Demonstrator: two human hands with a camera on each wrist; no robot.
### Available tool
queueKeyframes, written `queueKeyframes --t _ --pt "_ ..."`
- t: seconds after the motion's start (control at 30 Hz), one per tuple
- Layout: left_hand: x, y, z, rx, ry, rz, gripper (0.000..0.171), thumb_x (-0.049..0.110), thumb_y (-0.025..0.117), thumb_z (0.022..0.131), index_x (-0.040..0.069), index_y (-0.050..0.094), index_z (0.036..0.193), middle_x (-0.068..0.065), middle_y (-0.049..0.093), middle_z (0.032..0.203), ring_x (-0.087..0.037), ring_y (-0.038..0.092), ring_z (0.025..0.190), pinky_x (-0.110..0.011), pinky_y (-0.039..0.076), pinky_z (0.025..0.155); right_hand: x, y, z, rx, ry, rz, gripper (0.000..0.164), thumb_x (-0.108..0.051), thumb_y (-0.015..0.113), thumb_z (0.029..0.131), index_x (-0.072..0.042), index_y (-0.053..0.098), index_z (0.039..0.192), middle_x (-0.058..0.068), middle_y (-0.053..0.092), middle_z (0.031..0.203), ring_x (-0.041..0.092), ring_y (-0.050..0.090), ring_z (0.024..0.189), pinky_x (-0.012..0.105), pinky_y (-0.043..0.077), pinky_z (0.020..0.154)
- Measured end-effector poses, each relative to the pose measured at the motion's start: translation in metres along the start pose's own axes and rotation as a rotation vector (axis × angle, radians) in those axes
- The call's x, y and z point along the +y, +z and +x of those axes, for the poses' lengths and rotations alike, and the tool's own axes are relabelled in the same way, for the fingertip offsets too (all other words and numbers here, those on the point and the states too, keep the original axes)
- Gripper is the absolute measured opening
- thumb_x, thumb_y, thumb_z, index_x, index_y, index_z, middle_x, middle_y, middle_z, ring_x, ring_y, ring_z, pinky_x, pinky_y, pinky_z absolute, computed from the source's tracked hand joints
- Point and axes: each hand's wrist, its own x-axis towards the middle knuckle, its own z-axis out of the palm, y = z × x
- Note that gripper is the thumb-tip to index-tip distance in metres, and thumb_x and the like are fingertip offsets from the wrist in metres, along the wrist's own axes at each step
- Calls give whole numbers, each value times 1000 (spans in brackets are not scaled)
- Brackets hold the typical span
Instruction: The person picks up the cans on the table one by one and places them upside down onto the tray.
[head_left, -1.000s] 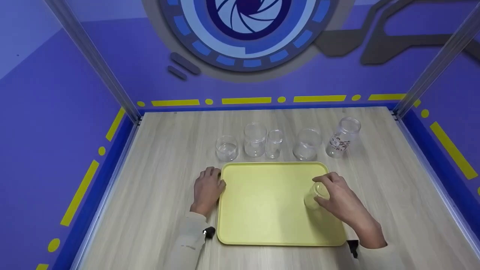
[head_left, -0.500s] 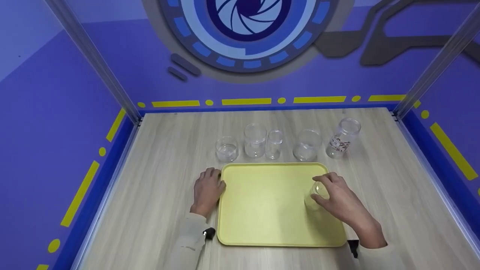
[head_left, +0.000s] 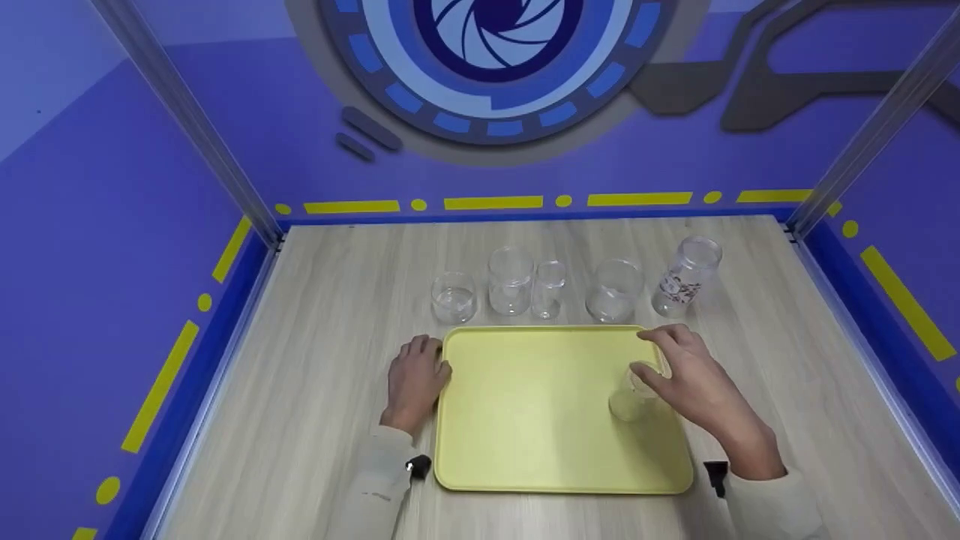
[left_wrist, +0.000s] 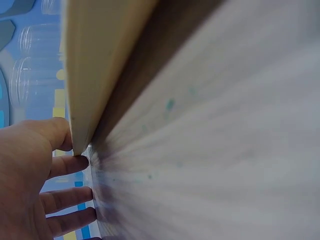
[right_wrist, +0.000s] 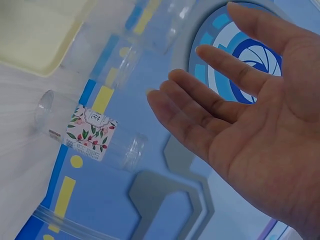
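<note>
A small clear glass stands on the right part of the yellow tray. Beside and over it my right hand has its thumb and fingers spread apart, gripping nothing; the thumb partly covers the glass in the head view. In the right wrist view the right hand shows an open palm. My left hand is at the tray's left edge. Its thumb lies on the rim and, in the left wrist view, thumb and forefinger of the left hand pinch the tray's edge.
Behind the tray stand a short clear glass, a taller one, a narrow one and a wide one. A tall glass with a floral label is at the back right. Blue panels enclose the table.
My right hand has let go of the small glass, its fingers spreading and moving slightly up and right. The glass stays on the tray. My left hand has not moved.
</note>
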Motion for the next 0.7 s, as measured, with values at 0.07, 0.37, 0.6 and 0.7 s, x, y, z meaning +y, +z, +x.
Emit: queueKeyframes --t 0.07,0.37,0.6,0.7 --pt "0 0 0 7 3 -2 30 20 68 99 5 70 125 -17 62 131 -39 59 122 -55 53 93 1 -3 3 4 2 0 44 -8 80 94 6 64 133 28 57 127 47 56 119 64 48 95" --pt "0 0 1 24 12 11 30 22 68 99 5 71 123 -17 63 129 -39 60 118 -55 54 92 5 -15 16 26 2 -9 44 -7 80 95 8 62 133 31 56 131 52 52 125 68 44 101" --pt "-1 0 1 7 -5 7 30 22 69 99 6 70 124 -18 63 131 -39 59 120 -56 53 93 7 -25 26 53 4 -11 43 -7 79 95 8 62 131 33 55 131 53 51 126 70 42 102" --pt "0 0 1 0 -8 6 31 22 69 99 6 70 124 -18 63 131 -39 59 121 -56 53 94 9 -28 31 63 5 -19 41 -5 79 95 7 62 130 32 55 130 52 52 124 70 43 101"
